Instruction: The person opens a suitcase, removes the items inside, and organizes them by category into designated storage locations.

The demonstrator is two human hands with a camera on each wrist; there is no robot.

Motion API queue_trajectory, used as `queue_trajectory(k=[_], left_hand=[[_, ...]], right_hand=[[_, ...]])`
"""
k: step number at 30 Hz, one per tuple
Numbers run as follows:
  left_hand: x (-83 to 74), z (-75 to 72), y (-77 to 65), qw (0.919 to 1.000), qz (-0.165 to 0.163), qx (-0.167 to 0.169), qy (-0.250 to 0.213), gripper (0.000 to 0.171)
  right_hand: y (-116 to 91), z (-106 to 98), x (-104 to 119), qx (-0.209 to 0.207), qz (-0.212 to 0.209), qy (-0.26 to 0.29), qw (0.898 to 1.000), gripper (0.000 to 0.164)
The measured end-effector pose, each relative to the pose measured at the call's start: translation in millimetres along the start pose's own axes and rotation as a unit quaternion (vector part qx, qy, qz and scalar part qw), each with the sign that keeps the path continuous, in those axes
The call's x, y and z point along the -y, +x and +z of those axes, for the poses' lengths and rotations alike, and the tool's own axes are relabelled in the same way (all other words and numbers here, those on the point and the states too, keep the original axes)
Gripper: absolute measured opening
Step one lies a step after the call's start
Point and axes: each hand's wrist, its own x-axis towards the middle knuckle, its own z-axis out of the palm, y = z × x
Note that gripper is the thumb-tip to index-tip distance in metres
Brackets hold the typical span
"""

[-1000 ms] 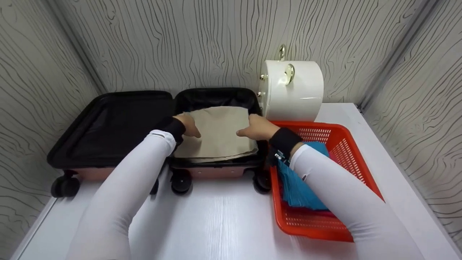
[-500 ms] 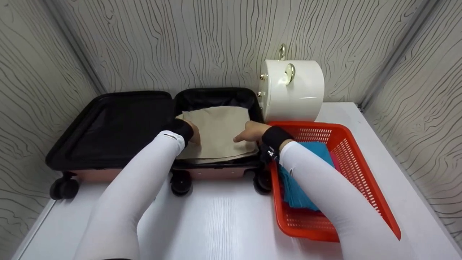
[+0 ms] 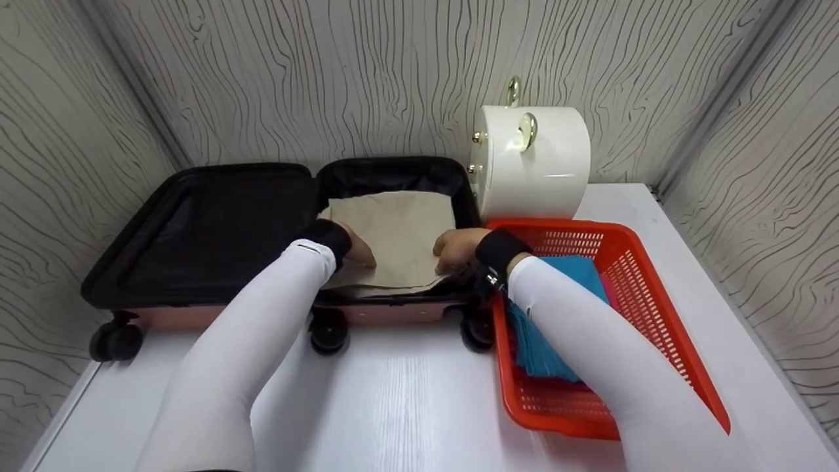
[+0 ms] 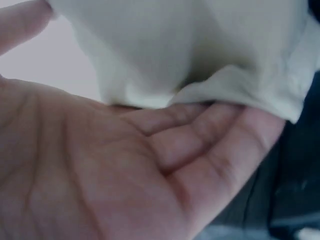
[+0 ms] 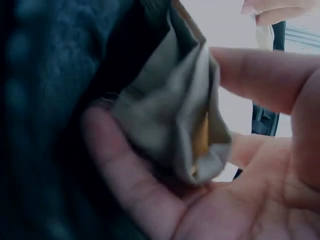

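A folded beige cloth [image 3: 403, 226] lies in the right half of an open suitcase [image 3: 393, 172] with a black inside. My left hand [image 3: 357, 251] holds its left side: in the left wrist view the fingers [image 4: 220, 145] slip under the fabric edge while the thumb [image 4: 22, 25] meets it from above. On the opposite side my right hand [image 3: 457, 249] grips the cloth's edge. The right wrist view has the folded layers [image 5: 195, 135] between the thumb [image 5: 255, 75] and the fingers [image 5: 132, 185], close beside the dark suitcase wall. Some fingertips are hidden by fabric.
The suitcase's other half [image 3: 223, 229] lies spread at the left. At the right, a red plastic basket [image 3: 639, 282] holds folded blue cloth [image 3: 537, 347] and something pink. A white drum-shaped container [image 3: 537, 170] with gold handles stands behind, by the patterned wall [image 3: 393, 78].
My left hand has shifted right and nearer along the cloth. My right hand has come nearer too, its thumb and fingers closing at the cloth's right edge. The cloth lies almost the same.
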Motion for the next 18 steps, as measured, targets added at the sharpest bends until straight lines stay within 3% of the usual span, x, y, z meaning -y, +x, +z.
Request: queue_trajectory(k=[4,6,8,10,11,12,14,16,17,18], left_hand=[[-0.1,1.4,4.5,0.999,0.032,0.0,0.032,0.067],[0.0,1.1,6.9,0.9966,0.062,0.0,0.054,0.052],[-0.1,-0.2,8.7,0.9925,0.086,-0.022,0.084,0.035],[-0.6,-1.5,9.1,0.989,0.102,-0.038,0.1,0.024],[-0.6,-2.3,10.0,0.988,0.109,-0.042,0.101,0.022],[-0.9,-3.0,10.0,0.9868,0.113,-0.05,0.105,0.02],[-1.6,-6.4,8.3,0.9832,0.125,-0.058,0.119,0.022],[-2.7,-9.7,7.5,0.9809,0.135,-0.065,0.125,0.023],[-3.2,-11.9,8.7,0.9773,0.142,-0.069,0.141,0.021],[-4.3,-14.2,10.3,0.9682,0.157,-0.069,0.181,0.017]], right_hand=[[0.0,1.6,4.3,-0.004,0.026,0.081,0.996,0.06],[-0.2,0.3,7.8,-0.013,0.025,0.084,0.996,0.057],[0.7,-1.9,11.3,-0.021,0.021,0.082,0.996,0.045],[1.2,-4.8,15.3,-0.03,0.014,0.083,0.996,0.023],[1.0,-6.6,17.5,-0.034,0.008,0.085,0.996,0.012],[0.6,-8.5,19.7,-0.037,0.003,0.087,0.995,0.011],[1.4,-11.6,22.8,-0.049,-0.007,0.096,0.994,0.025],[1.3,-14.4,25.2,-0.063,-0.013,0.095,0.993,0.024],[1.1,-15.8,25.9,-0.073,-0.015,0.096,0.993,0.018],[1.3,-17.2,26.3,-0.082,-0.014,0.094,0.992,0.013]])
